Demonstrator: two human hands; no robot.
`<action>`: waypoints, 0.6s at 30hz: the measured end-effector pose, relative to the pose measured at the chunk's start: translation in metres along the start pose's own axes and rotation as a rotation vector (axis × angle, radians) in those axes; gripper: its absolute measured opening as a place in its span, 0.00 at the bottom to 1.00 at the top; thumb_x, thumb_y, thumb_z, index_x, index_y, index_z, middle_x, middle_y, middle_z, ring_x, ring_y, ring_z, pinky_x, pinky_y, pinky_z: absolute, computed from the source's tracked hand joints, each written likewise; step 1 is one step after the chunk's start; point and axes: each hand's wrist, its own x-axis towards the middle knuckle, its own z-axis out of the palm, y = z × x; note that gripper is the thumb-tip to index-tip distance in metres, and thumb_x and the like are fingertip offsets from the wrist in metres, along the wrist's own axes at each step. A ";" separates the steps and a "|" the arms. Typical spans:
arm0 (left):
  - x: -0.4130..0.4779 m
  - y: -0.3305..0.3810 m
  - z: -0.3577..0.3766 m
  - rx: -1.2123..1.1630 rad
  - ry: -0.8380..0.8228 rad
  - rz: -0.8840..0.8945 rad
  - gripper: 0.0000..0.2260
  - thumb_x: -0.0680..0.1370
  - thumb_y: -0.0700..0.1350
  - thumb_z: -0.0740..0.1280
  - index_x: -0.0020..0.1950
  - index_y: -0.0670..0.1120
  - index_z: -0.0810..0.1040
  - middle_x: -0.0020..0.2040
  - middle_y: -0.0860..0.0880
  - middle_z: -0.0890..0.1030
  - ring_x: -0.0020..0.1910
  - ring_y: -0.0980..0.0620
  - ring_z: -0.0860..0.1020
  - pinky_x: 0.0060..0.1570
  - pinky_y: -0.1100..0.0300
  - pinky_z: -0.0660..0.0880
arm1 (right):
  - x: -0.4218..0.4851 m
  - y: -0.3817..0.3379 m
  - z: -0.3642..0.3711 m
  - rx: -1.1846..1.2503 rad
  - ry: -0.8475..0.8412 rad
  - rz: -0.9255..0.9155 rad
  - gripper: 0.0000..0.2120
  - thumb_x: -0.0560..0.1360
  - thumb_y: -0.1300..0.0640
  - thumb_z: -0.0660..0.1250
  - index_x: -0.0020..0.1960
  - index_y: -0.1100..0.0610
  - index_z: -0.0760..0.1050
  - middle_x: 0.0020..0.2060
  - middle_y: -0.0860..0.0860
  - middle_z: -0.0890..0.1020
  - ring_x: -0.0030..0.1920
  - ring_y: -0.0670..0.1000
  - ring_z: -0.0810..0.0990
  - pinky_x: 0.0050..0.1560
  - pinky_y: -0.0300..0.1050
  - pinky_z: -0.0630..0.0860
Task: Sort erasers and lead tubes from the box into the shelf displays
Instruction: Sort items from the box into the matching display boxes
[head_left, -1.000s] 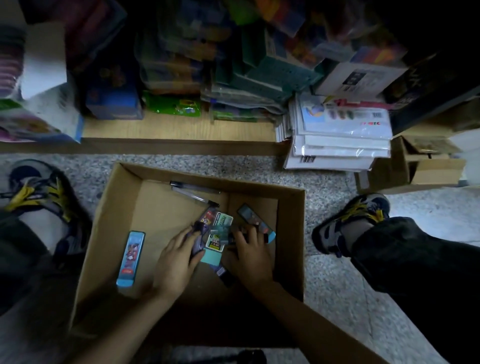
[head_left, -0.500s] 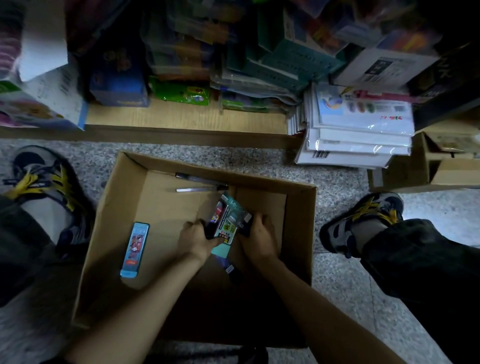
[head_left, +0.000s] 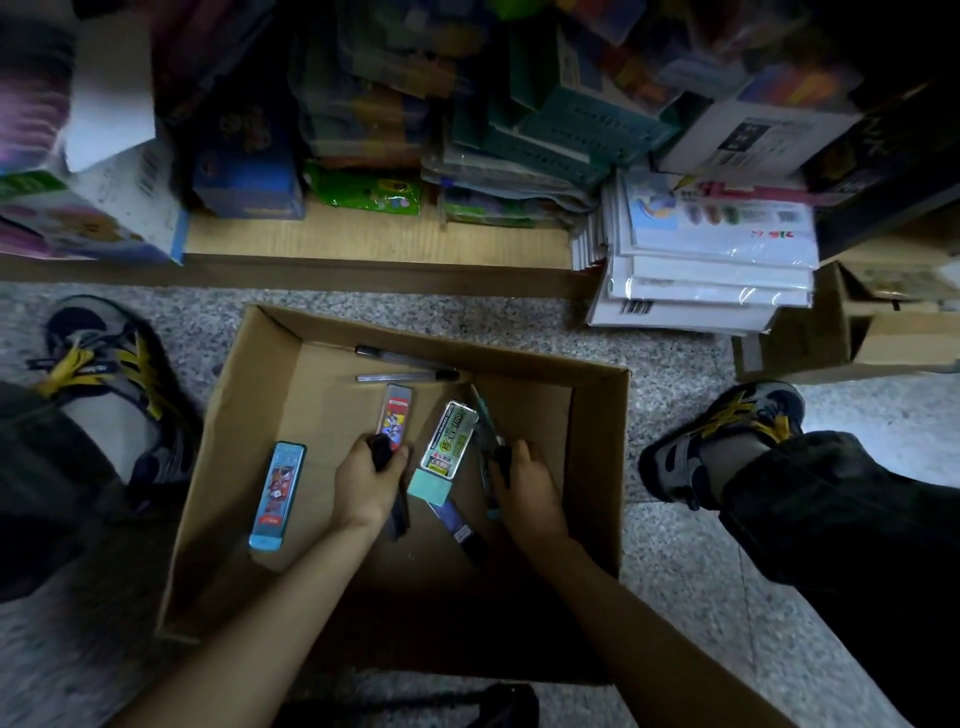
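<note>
Dim overall, dark blurred corners, wide-angle bending toward the edges.

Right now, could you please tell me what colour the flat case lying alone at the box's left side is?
Light blue case, with a red-and-white picture; head view.

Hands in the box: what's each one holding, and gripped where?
Left hand grips a dark flat pack at its near end. Right hand closes on thin packs near their middle; exact items unclear.

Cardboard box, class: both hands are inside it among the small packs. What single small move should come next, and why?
Probably lift both hands out. The left hand and right hand each already grip a dark item, so those can go towards the shelf; other packs remain in the cardboard box.
</note>
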 end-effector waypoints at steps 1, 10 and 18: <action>-0.001 0.002 -0.003 -0.090 0.001 -0.027 0.05 0.77 0.40 0.67 0.50 0.39 0.74 0.46 0.43 0.79 0.41 0.49 0.77 0.41 0.61 0.72 | -0.001 0.000 -0.001 0.009 -0.009 0.003 0.12 0.80 0.56 0.59 0.61 0.61 0.68 0.57 0.60 0.76 0.55 0.59 0.77 0.53 0.49 0.73; -0.026 0.015 0.000 -0.522 -0.135 -0.129 0.06 0.79 0.41 0.63 0.42 0.42 0.71 0.31 0.45 0.74 0.22 0.57 0.74 0.23 0.63 0.74 | -0.021 -0.012 -0.013 0.096 -0.036 -0.089 0.09 0.79 0.57 0.59 0.57 0.60 0.72 0.50 0.57 0.81 0.49 0.57 0.80 0.46 0.44 0.75; -0.061 0.050 -0.006 -0.661 -0.115 0.037 0.07 0.73 0.46 0.71 0.48 0.46 0.79 0.35 0.49 0.83 0.33 0.54 0.81 0.29 0.67 0.74 | -0.074 -0.062 -0.036 0.755 -0.120 -0.151 0.06 0.80 0.56 0.59 0.48 0.50 0.75 0.37 0.47 0.80 0.38 0.44 0.78 0.39 0.41 0.74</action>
